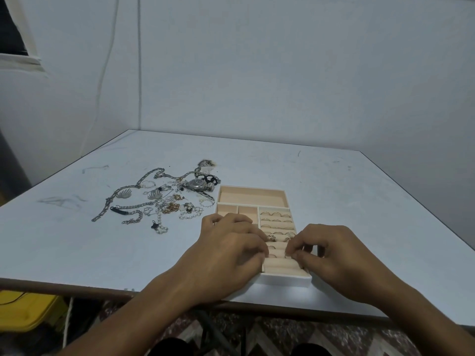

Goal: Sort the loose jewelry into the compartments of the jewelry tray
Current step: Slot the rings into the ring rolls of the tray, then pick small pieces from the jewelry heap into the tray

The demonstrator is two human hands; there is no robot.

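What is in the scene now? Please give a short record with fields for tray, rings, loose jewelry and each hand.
tray: jewelry tray at the near edge of the table; long far compartment empty
rings: rings slotted in the ring rolls, right section
loose jewelry: heaped left of the tray, includes a wristwatch
left hand: fingers curled over the ring rolls
right hand: fingers curled there too; any held item hidden

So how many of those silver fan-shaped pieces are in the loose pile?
2, both in the loose pile: one fan-shaped piece at its left beside the chunky chain, the other just right of it, nearer the middle. More could be buried underneath.
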